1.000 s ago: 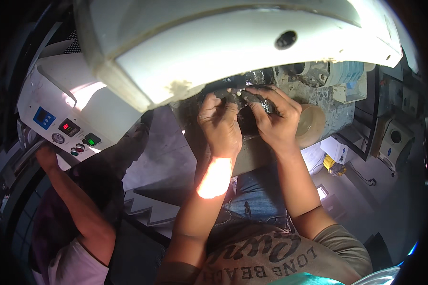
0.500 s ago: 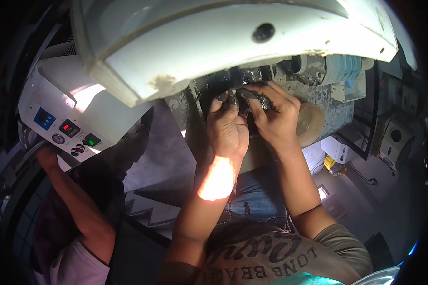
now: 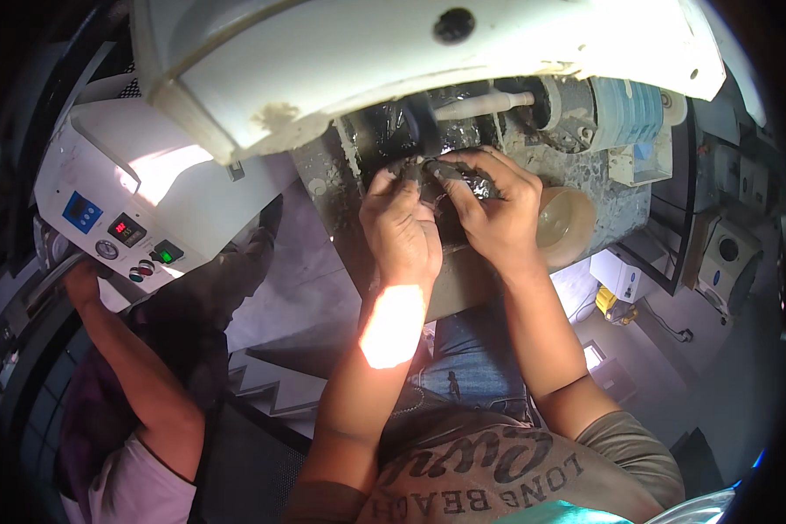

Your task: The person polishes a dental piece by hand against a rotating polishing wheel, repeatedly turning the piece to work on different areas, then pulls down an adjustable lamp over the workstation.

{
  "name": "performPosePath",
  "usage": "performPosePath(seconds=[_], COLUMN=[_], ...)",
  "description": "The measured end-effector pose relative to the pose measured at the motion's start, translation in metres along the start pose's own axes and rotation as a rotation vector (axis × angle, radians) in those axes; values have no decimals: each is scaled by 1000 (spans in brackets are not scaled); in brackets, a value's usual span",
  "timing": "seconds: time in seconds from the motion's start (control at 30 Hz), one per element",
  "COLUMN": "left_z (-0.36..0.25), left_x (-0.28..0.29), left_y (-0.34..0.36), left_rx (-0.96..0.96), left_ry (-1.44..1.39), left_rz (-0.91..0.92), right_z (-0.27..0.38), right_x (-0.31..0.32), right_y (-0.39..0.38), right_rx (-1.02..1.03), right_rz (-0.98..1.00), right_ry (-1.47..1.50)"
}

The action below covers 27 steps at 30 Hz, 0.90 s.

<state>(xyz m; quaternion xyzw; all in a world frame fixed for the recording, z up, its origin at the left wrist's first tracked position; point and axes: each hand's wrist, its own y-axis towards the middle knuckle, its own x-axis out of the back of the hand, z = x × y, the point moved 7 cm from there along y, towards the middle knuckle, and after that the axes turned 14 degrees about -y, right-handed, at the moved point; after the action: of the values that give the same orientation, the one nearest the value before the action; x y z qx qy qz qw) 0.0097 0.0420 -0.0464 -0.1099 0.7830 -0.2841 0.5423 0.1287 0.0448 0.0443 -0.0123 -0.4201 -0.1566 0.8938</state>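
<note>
My left hand (image 3: 401,229) and my right hand (image 3: 505,208) meet below the white hood, fingertips pinched together and smeared with dark grey slurry. Between them they hold a small, wet, shiny piece (image 3: 481,186), mostly covered by my fingers; its kind cannot be made out. Just beyond the fingertips is a dark polishing wheel (image 3: 422,124). A pale tapered spindle (image 3: 482,106) joins it to the blue-sided motor (image 3: 624,115) on the right. The piece appears slightly apart from the wheel.
The white hood (image 3: 349,83) overhangs my hands. A tan bowl (image 3: 580,229) of liquid sits beside my right wrist on the splattered worktop (image 3: 618,203). At left stands a white machine (image 3: 162,218) with displays and buttons; another person's arm (image 3: 140,367) reaches to it.
My hands have drawn a little toward me, away from the wheel, the left also shifting left. The hood sits higher in view, so the wheel and spindle now show. Both hands still grip the piece.
</note>
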Motion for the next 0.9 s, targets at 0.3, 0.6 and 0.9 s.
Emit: performPosePath(seconds=[0.3,0.6,0.9], left_z=[-5,0,13], left_x=[-5,-5,-1], left_y=[2,1,-5], left_rx=[-51,-99,-31], left_ry=[38,46,-58], left_rz=[82,87,15], right_z=[0,-1,1], right_x=[0,3,4], right_y=[-3,-4,0], right_rx=[7,-4,12], right_rz=[-32,-53,-35], right_ry=[29,52,3])
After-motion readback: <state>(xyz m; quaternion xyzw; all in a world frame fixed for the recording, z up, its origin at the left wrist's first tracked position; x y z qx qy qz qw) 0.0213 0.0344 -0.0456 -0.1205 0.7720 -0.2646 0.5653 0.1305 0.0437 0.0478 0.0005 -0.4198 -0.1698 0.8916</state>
